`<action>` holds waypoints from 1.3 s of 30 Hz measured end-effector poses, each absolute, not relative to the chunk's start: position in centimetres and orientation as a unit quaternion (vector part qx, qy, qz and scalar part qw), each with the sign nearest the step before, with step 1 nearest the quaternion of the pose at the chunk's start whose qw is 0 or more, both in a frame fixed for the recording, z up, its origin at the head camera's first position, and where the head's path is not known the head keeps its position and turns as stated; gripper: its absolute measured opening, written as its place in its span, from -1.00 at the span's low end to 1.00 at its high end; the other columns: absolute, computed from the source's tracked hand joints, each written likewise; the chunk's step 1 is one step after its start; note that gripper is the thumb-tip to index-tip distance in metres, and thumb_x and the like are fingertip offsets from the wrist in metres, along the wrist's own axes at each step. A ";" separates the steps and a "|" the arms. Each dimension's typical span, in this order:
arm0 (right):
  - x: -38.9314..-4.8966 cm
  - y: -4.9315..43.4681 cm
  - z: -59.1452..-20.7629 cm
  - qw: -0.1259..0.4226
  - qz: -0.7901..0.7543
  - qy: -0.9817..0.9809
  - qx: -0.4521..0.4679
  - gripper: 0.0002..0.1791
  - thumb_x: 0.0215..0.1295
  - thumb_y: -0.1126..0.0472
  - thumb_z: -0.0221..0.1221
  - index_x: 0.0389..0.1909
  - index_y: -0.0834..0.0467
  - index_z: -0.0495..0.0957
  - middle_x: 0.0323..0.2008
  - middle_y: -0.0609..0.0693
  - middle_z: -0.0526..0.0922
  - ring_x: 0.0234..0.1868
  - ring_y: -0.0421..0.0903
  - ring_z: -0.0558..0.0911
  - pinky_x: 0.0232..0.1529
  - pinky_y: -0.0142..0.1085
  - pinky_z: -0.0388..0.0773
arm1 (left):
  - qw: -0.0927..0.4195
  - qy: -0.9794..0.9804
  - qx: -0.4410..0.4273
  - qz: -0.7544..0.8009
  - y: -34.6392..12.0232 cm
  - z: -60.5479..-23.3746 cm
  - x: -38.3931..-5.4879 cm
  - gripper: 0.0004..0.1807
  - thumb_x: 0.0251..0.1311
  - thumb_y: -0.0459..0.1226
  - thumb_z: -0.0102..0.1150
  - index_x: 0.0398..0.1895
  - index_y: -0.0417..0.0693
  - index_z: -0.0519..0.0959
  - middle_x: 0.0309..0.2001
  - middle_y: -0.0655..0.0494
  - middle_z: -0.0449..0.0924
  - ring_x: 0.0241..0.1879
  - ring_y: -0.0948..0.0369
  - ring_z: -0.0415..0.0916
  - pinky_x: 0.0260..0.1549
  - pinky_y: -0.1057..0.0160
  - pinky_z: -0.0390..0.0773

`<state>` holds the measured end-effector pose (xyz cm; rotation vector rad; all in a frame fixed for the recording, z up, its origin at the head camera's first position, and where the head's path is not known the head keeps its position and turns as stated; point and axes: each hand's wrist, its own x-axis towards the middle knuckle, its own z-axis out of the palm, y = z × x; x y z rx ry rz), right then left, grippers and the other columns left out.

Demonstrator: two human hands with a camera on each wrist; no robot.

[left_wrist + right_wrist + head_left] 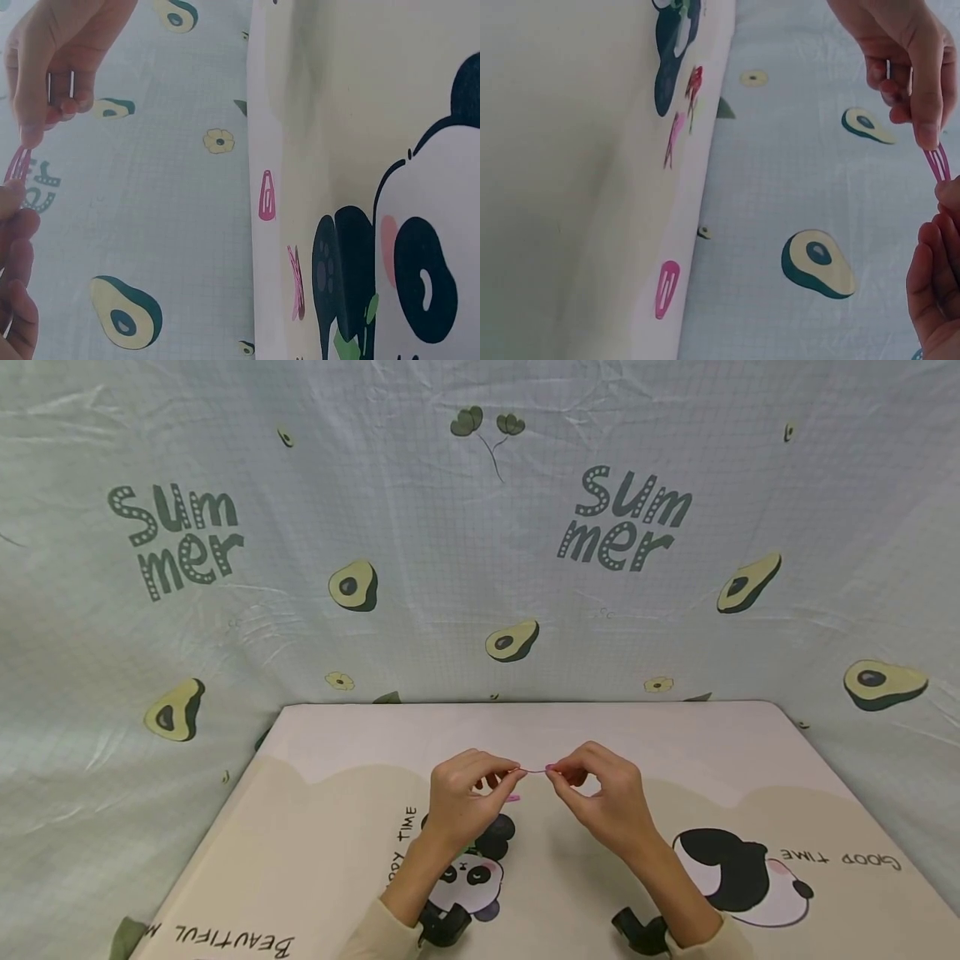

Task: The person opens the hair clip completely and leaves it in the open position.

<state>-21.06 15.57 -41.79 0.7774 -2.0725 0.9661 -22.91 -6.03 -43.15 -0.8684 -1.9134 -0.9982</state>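
A thin pink snap hair clip point(535, 771) spans the gap between both hands, above the table. My left hand point(467, 793) pinches one end with thumb and fingertips, and my right hand point(609, 795) pinches the other. In the left wrist view, the clip point(20, 163) shows its slotted shape between the fingertips of the two hands. The right wrist view also shows the held clip point(940, 162). Below the hands, another pink hair clip point(267, 195) lies flat near the table's far edge.
More pink clips point(295, 281) lie on the table beside the printed panda, with a reddish cluster point(694, 84) near them. The table point(345, 735) has a cream printed cover. Behind it hangs an avocado-patterned cloth point(420, 527).
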 end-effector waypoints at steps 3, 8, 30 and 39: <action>-21.1 15.5 -41.8 0.364 0.374 -0.797 0.306 -0.70 -0.08 0.51 0.52 -0.36 0.16 0.70 -0.41 -0.10 0.70 -0.46 -0.25 0.60 -0.33 -0.57 0.58 | 0.393 -0.759 -0.340 -0.392 -6.0 -43.1 -22.7 -0.89 0.02 -0.34 0.55 -0.37 -0.07 0.79 -0.61 0.17 0.67 -0.65 0.34 0.44 -0.59 0.54 0.43; -21.0 15.4 -41.9 0.376 0.374 -0.789 0.311 -0.70 -0.09 0.51 0.52 -0.36 0.15 0.70 -0.42 -0.09 0.70 -0.46 -0.23 0.61 -0.34 -0.55 0.58 | 0.396 -0.759 -0.341 -0.389 -5.8 -43.1 -22.6 -0.89 0.01 -0.35 0.55 -0.38 -0.09 0.78 -0.71 0.19 0.55 -0.71 0.35 0.36 -0.61 0.57 0.36; -21.0 15.1 -42.5 0.389 0.407 -0.767 0.308 -0.78 -0.05 0.49 0.46 -0.45 0.16 0.67 -0.51 -0.04 0.65 -0.52 -0.19 0.53 -0.37 -0.56 0.52 | 0.418 -0.747 -0.343 -0.387 -5.5 -43.4 -22.5 -0.89 0.03 -0.40 0.51 -0.35 -0.11 0.77 -0.68 0.18 0.60 -0.71 0.34 0.38 -0.65 0.52 0.40; -21.1 15.1 -42.6 0.397 0.411 -0.761 0.308 -0.76 -0.06 0.51 0.46 -0.45 0.16 0.66 -0.53 -0.04 0.63 -0.52 -0.20 0.50 -0.38 -0.56 0.50 | 0.431 -0.735 -0.356 -0.383 -5.3 -43.3 -22.4 -0.86 0.00 -0.43 0.52 -0.35 -0.10 0.77 -0.68 0.18 0.60 -0.71 0.34 0.39 -0.68 0.46 0.43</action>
